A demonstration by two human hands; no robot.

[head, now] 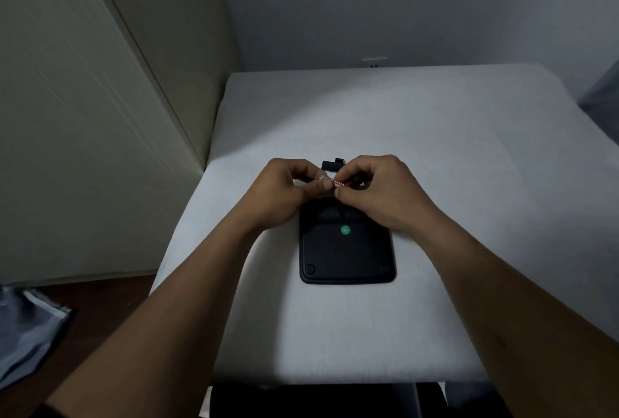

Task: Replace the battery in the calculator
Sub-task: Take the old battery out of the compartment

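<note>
A person's two bare hands meet above the far end of a black calculator that lies face down on a white table, its underside showing a round green sticker and two small round feet near the close corners. The left hand and right hand both have their fingers curled in, pinching between them a small battery with red and white lettering; it is held in the air just above the calculator's far end, where the battery bay seems to be, though the hands hide the bay itself. A small black piece, likely the battery cover, rests on the table just beyond the fingers. The main risk appears to be the small battery slipping from the fingertip pinch as it is turned or lowered, then rolling away across the smooth table. It could also be seated the wrong way round, since the bay's markings are hidden from view. A knuckle could nudge the loose cover farther off. There is plenty of open table to the right and beyond the hands. The left table edge lies closer, with a drop to a dark floor where a grey cloth lies, and the near edge sits just below the calculator.
</note>
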